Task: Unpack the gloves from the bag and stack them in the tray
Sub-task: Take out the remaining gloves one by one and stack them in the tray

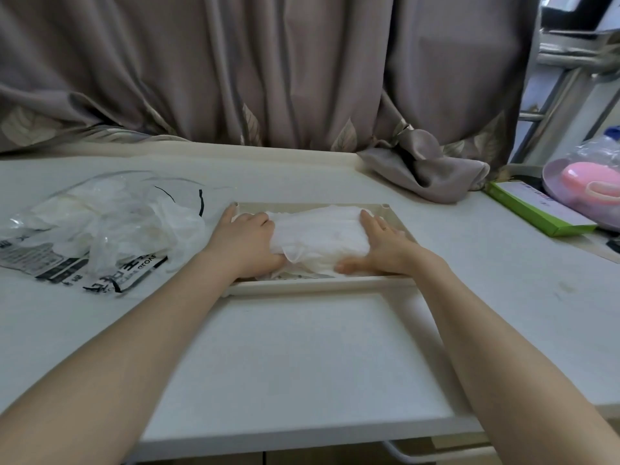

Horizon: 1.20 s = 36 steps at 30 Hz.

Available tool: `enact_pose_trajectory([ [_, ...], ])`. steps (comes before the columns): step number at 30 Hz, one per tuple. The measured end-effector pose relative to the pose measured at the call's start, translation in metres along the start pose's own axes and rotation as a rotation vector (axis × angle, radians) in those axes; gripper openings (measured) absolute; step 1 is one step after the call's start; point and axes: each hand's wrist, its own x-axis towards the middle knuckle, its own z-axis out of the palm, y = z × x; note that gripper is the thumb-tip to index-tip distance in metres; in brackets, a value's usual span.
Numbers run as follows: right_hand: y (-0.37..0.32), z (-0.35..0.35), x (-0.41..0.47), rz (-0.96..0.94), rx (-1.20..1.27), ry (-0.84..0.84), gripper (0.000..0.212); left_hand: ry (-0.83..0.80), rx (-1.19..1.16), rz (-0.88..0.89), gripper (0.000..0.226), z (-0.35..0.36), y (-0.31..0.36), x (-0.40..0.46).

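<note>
2 hands (246,241) (380,248), fingers flat and released, pressing gloves (317,238) into tray (318,285), bag (100,223) left.

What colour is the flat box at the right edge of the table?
Green box with a pale top, head view.

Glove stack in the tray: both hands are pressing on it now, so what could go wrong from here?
The glove stack bulges above the tray rim between the left hand and right hand; it may spring up and spill once released. More loose gloves hang out of the bag mouth, close to the left forearm, so drawing the arm back could drag them across the table.
</note>
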Motion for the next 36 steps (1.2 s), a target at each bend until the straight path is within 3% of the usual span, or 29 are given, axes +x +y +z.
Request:
enact_pose_trajectory([
  [5, -0.008, -0.001, -0.010, -0.091, 0.354, 0.059, 0.105, 0.002, -0.140, -0.089, 0.066, 0.003, -0.008, -0.007],
  [8, -0.023, -0.010, -0.019, -0.044, 0.286, 0.056, 0.083, -0.040, -0.352, -0.065, 0.080, -0.001, -0.013, -0.015],
  [10, -0.044, -0.016, -0.026, -0.051, 0.177, 0.198, 0.078, -0.065, -0.541, -0.042, 0.087, -0.012, -0.016, -0.028],
  [12, -0.075, -0.018, -0.035, -0.132, 0.255, 0.347, 0.067, 0.044, -0.644, -0.027, 0.081, -0.021, -0.023, -0.041],
  [15, -0.130, -0.006, -0.047, -0.435, 0.312, 0.477, 0.036, 0.389, -0.720, -0.061, 0.054, -0.031, -0.041, -0.054],
  [17, -0.168, 0.005, -0.050, -0.585, 0.299, 0.440, 0.023, 0.560, -0.625, -0.107, 0.046, -0.028, -0.061, -0.060],
  [19, -0.195, 0.014, -0.049, -0.601, 0.341, 0.327, 0.019, 0.646, -0.488, -0.172, 0.042, -0.017, -0.079, -0.062],
  [23, -0.234, 0.034, -0.024, -0.435, 0.476, 0.156, 0.023, 0.557, -0.520, -0.410, 0.021, -0.002, -0.110, -0.067],
  [27, -0.245, 0.062, 0.003, -0.337, 0.210, 0.198, 0.035, 0.395, -0.558, -0.455, 0.032, 0.010, -0.120, -0.059],
  [30, -0.249, 0.076, 0.014, -0.335, 0.062, 0.235, 0.029, 0.299, -0.578, -0.449, 0.041, 0.014, -0.119, -0.055],
  [32, -0.248, 0.076, 0.019, -0.320, 0.135, 0.231, 0.014, 0.303, -0.583, -0.473, 0.043, 0.012, -0.117, -0.053],
  [36, -0.242, 0.072, 0.018, -0.342, 0.391, 0.230, 0.018, 0.268, -0.561, -0.494, 0.045, 0.012, -0.114, -0.054],
])
